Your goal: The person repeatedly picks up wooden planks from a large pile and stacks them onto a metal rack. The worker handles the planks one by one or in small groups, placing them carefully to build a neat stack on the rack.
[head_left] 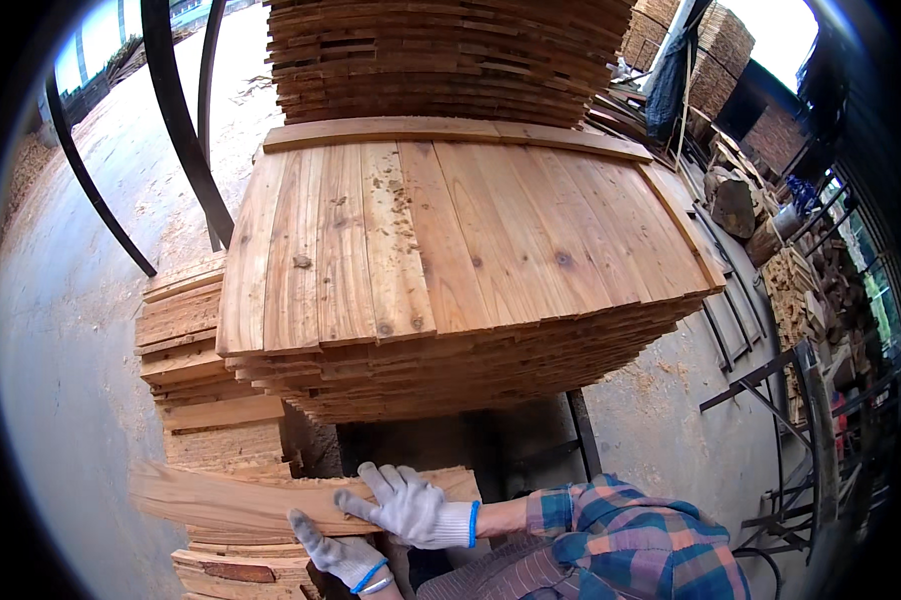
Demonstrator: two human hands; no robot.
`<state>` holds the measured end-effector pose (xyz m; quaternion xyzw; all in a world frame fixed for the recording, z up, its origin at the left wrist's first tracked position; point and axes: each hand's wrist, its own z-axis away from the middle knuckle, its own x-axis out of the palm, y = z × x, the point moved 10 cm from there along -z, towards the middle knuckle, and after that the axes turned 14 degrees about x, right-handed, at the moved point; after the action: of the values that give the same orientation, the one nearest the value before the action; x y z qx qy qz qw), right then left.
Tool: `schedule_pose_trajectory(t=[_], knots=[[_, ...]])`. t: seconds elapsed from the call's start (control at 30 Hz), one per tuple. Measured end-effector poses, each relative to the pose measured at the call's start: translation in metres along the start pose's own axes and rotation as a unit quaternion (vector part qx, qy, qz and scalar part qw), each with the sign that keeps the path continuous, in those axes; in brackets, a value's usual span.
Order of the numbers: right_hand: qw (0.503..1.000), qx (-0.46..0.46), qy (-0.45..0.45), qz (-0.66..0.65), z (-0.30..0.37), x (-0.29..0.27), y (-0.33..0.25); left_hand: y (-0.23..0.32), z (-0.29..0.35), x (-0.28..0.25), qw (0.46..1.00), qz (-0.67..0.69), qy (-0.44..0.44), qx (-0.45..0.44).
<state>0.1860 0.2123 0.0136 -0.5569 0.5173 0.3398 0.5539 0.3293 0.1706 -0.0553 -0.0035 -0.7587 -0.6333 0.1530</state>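
A long flat wooden board (241, 502) lies crosswise at the front, low above the stacked boards at left. My right hand (416, 508), in a grey-white work glove with a blue cuff, grips the board near its right end. Its fingers reach over the far edge and its thumb rests on the top face. My left hand (343, 552), gloved alike, holds the near edge, one digit up against the board; its other fingers are partly hidden. Under and beside the board is a lower stack of boards (226, 440) with uneven ends.
Ahead stands a large pile topped by planks laid side by side (471, 240), with sawdust bits and edge strips on it. A taller stack (441, 60) rises behind. Dark metal posts (176, 110) stand left; a metal frame (816, 430) and logs (731, 200) are at right.
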Motion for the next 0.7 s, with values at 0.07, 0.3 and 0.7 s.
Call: schedule_pose_trajectory(t=[0.07,0.3,0.7], knots=[[0.997,-0.021,0.069,0.03,-0.024,-0.077,0.023,0.061,-0.011,0.058,0.99,-0.125,-0.024,0.067],[0.98,0.068,-0.134,0.134,-0.097,-0.224,0.147,0.144,-0.008,0.241,0.921,-0.13,-0.232,0.286],[0.957,0.14,-0.198,0.16,-0.126,-0.181,0.231,0.08,-0.006,0.153,0.969,0.055,-0.228,-0.081]])
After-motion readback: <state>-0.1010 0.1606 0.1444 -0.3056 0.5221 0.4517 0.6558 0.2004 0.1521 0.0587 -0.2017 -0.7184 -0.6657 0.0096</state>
